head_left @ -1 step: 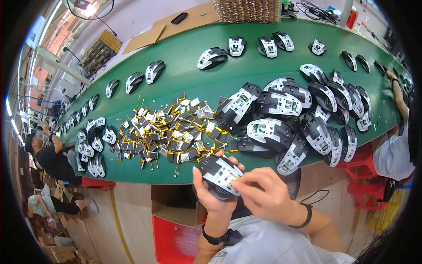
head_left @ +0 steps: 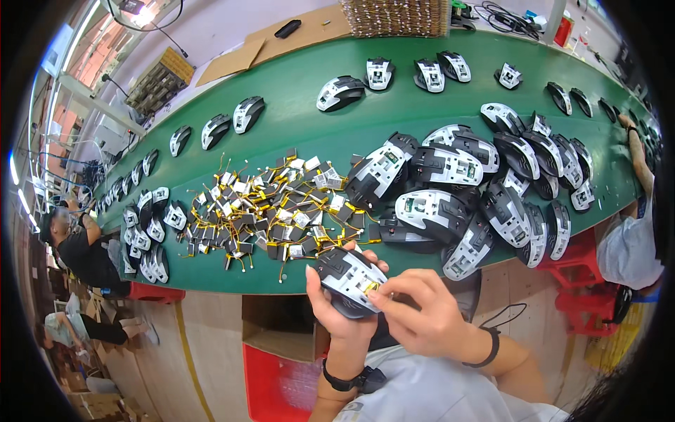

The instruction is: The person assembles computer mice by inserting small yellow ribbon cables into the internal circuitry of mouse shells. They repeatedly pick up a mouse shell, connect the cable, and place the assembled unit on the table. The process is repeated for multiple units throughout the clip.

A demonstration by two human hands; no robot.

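A black and white computer mouse (head_left: 344,271) lies tilted across my left hand (head_left: 344,323), whose fingers wrap around it below the table's near edge. An opening shows in its white shell, with a small yellow-ended battery (head_left: 370,286) partly in it. My right hand (head_left: 422,302) is closed in a pinch at that opening, thumb and forefinger on the battery; the fingers hide part of it. Just beyond my hands spreads a loose heap of small batteries (head_left: 271,211) with yellow tape and wires. Several similar mice (head_left: 450,165) are piled to the right of the heap.
A long green table (head_left: 295,119) carries a spaced line of mice (head_left: 340,93) along its far side. More mice (head_left: 151,218) cluster at left. Below the edge stand a cardboard box (head_left: 278,327) and a red bin (head_left: 264,387). People (head_left: 81,246) sit at left and right.
My right fingertips have shifted very slightly at the mouse's opening, where a little more yellow shows. Everything on the table stays the same.
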